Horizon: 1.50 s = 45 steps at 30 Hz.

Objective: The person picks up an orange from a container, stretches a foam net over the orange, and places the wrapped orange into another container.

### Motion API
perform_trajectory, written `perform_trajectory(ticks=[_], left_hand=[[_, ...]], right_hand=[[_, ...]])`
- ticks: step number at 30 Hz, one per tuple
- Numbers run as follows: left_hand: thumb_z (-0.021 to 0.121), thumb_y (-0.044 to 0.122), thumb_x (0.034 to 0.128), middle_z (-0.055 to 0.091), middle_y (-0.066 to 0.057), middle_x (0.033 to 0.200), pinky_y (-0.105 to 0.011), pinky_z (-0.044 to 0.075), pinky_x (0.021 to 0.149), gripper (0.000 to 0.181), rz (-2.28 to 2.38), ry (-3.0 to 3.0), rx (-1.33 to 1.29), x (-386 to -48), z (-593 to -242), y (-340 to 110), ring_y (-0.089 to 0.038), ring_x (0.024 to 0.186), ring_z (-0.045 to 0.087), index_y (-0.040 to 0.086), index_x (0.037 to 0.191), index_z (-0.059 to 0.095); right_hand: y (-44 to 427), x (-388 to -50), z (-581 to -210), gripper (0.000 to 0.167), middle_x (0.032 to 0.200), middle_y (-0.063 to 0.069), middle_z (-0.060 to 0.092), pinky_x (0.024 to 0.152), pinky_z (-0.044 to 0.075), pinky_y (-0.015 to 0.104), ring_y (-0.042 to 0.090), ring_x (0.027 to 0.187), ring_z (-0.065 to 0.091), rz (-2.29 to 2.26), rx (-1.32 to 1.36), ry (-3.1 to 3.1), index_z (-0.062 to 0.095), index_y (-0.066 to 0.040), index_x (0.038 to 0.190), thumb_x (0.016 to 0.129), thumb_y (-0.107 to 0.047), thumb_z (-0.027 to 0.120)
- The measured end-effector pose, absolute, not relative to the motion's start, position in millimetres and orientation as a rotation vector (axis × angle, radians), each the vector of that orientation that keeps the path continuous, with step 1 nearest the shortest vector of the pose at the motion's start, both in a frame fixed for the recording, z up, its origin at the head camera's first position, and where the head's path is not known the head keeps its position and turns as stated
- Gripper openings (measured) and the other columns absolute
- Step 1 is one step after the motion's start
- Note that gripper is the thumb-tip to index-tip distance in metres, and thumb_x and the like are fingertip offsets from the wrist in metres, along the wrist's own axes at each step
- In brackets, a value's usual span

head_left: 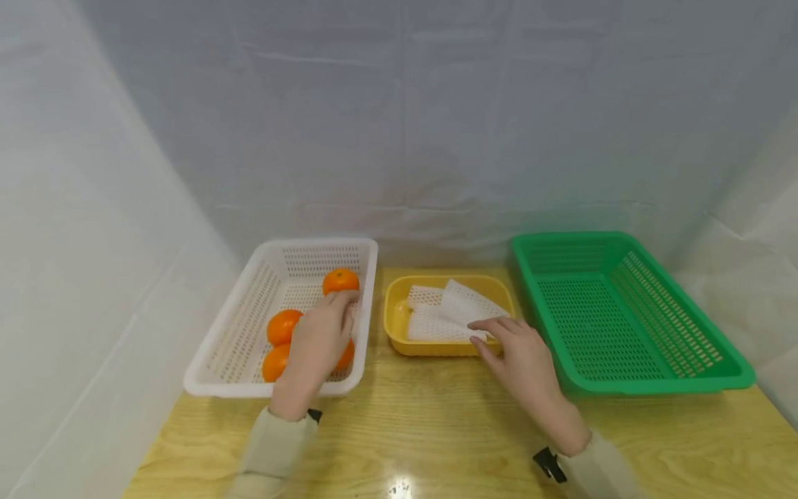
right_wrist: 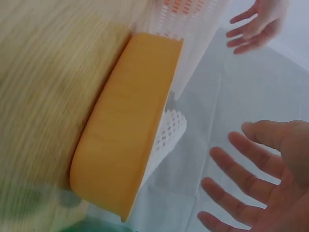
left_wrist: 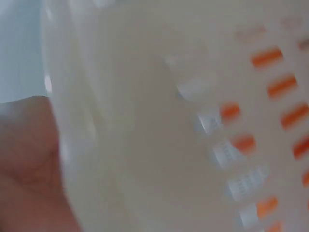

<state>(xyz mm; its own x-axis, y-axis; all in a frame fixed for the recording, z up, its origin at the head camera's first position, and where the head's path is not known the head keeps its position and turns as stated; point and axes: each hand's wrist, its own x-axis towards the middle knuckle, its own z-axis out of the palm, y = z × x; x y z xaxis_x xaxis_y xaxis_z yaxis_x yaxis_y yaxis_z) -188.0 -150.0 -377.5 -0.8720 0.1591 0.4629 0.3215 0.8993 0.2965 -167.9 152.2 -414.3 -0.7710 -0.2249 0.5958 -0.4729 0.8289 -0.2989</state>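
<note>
**Two sides in play: left hand (head_left: 321, 336) over the oranges (head_left: 341, 280), right hand (head_left: 524, 357) over the white netting (head_left: 436, 326)!**

And the left arm reached forward across the near rim of the white basket (head_left: 198, 383), its hand raised above the fruit, palm down; the right wrist view caught those fingers loose, spread and with nothing between them. Over on the other side, the right arm slanted inward from its cream sleeve (head_left: 598, 471), fingers extended and parted, holding nothing, the tips hovering above the near right corner of the yellow tray (head_left: 399, 344).

At least four oranges sat in the white basket: one towards the back, the others nearer, one of them partly covered by the left hand. Pieces of netting lay overlapping in the tray, one angled up past the rim, and the right fingertips hid its near corner. To the right stood the green basket (head_left: 661, 387), close by the tray on the wooden desk (head_left: 418, 423), with white sheeting (head_left: 399, 125) hanging behind.
</note>
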Motion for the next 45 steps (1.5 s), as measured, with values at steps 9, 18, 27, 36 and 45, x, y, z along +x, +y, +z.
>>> perform_trajectory(ticks=[9,18,27,36,45], left_hand=[[0.077,0.015,0.0903,0.061,-0.028,0.128,-0.052,0.057,0.084,0.055,-0.429,-3.017,-0.303,-185,-377,-180,-0.041,0.108,0.063,-0.001,0.138,0.056],[0.086,0.026,0.0793,0.052,-0.028,0.139,-0.059,0.054,0.088,0.075,-0.374,-3.232,-0.319,-184,-387,-183,-0.045,0.119,0.056,0.004,0.143,0.054],[0.088,0.026,0.0773,0.053,-0.030,0.135,-0.058,0.055,0.086,0.079,-0.348,-3.262,-0.316,-189,-402,-187,-0.044,0.107,0.061,0.003,0.143,0.052],[0.084,0.034,0.0798,0.056,-0.031,0.134,-0.061,0.053,0.088,0.085,-0.487,-3.108,-0.266,-187,-392,-192,-0.046,0.110,0.062,0.003,0.148,0.045],[0.078,0.047,0.0867,0.057,-0.027,0.134,-0.058,0.056,0.084,0.088,-0.760,-2.896,-0.252,-178,-374,-187,-0.042,0.107,0.065,0.006,0.152,0.035]], right_hand=[[137,-169,-414,0.018,0.102,0.003,0.076,0.086,0.059,0.043,0.023,0.096,0.072,0.682,0.639,-2.368,0.076,-0.016,0.106,0.088,-0.017,0.080],[110,-173,-414,0.020,0.107,0.001,0.076,0.087,0.058,0.040,0.022,0.098,0.070,0.784,0.760,-2.346,0.074,-0.015,0.111,0.091,-0.018,0.077],[85,-175,-416,0.022,0.110,-0.001,0.074,0.089,0.058,0.036,0.018,0.102,0.069,0.882,0.821,-2.375,0.073,-0.015,0.116,0.094,-0.018,0.074],[66,-176,-416,0.028,0.112,0.000,0.072,0.086,0.058,0.033,0.018,0.099,0.069,0.948,0.871,-2.366,0.071,-0.013,0.118,0.091,-0.016,0.077],[53,-179,-415,0.044,0.122,0.007,0.067,0.079,0.061,0.036,0.025,0.098,0.069,1.049,0.920,-2.361,0.062,-0.012,0.133,0.091,-0.014,0.076]])
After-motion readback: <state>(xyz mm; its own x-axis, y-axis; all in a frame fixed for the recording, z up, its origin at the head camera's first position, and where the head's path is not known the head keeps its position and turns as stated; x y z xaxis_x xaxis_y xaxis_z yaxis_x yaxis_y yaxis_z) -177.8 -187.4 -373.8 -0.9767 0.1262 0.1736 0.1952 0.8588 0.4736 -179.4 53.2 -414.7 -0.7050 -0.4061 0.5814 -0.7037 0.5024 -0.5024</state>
